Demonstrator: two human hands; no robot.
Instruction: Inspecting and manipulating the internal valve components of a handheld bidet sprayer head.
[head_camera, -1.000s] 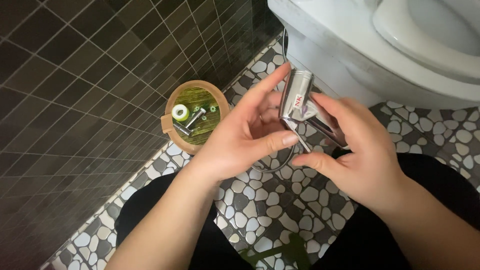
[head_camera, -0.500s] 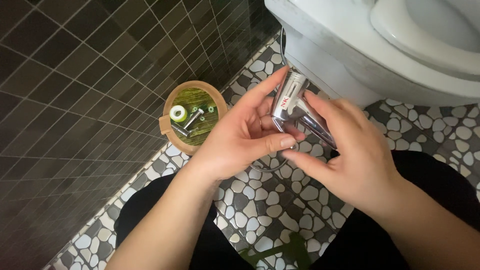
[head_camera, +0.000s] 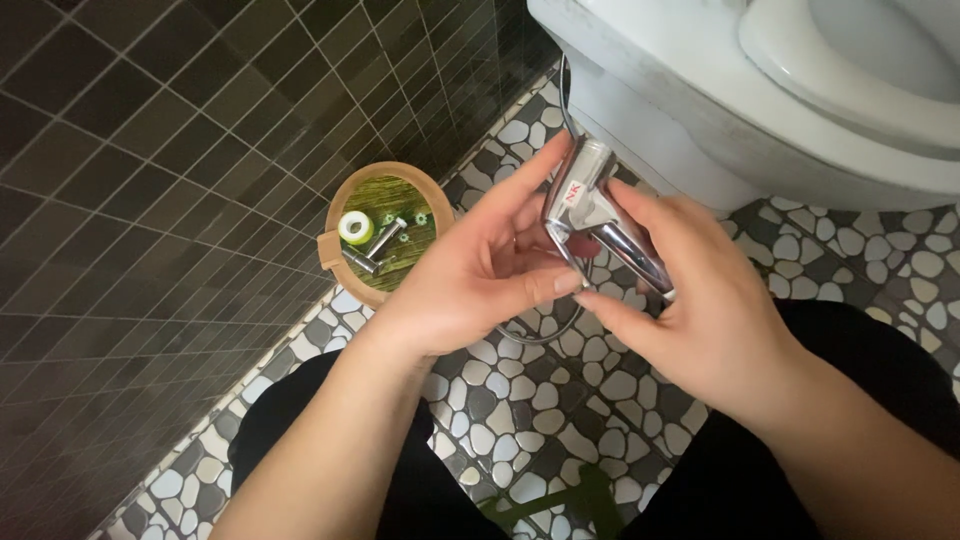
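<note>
A shiny chrome faucet (head_camera: 592, 210) with a lever handle is held between both hands, in front of the white toilet (head_camera: 720, 90). My left hand (head_camera: 480, 270) wraps its fingers around the faucet body from the left, thumb pressed under it. My right hand (head_camera: 700, 300) grips the lever and lower part from the right. A thin metal hose (head_camera: 545, 325) loops down below the hands towards the floor.
A round wooden tray (head_camera: 385, 232) stands on the pebble floor by the dark tiled wall (head_camera: 150, 200); it holds a roll of white tape, metal bolts and small green parts. My knees in dark trousers frame the bottom.
Both hands and the faucet have shifted slightly left and up in view. The grip on the faucet stays the same.
</note>
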